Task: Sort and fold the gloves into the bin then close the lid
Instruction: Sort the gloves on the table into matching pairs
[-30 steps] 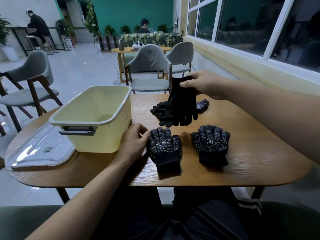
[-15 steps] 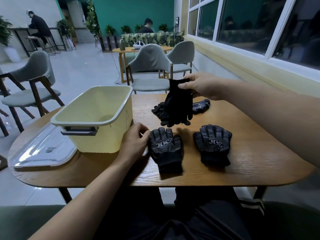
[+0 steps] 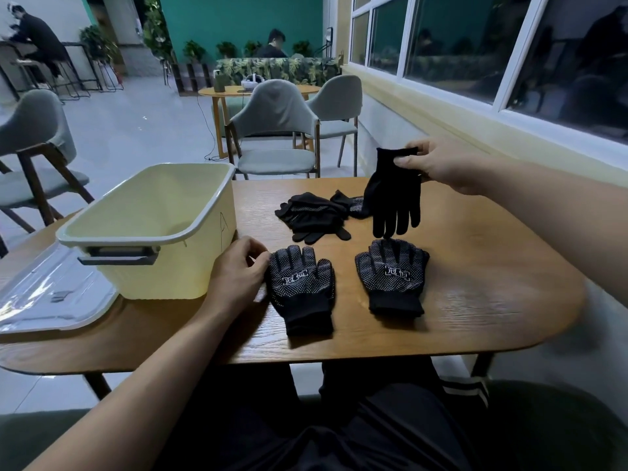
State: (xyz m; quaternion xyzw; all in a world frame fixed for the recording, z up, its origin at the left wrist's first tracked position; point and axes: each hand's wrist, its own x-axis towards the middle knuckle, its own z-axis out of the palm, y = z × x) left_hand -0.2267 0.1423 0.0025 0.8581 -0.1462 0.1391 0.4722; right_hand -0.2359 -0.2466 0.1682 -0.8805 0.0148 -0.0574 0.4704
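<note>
black glove hangs pinched by its cuff in the right hand, beyond the bin. sorting continues; next, probably lay it flat beside its match. left hand rests loosely curled, gripping nothing.

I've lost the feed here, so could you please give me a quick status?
Right hand holding black glove by cuff above table; left hand at laid-out glove. Bin empty, lid off. Nothing in the way.

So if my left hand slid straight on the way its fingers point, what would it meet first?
Likely the near-left black dotted knit glove lying flat on the wooden table; the left hand already has its fingertips at that glove's edge.
</note>
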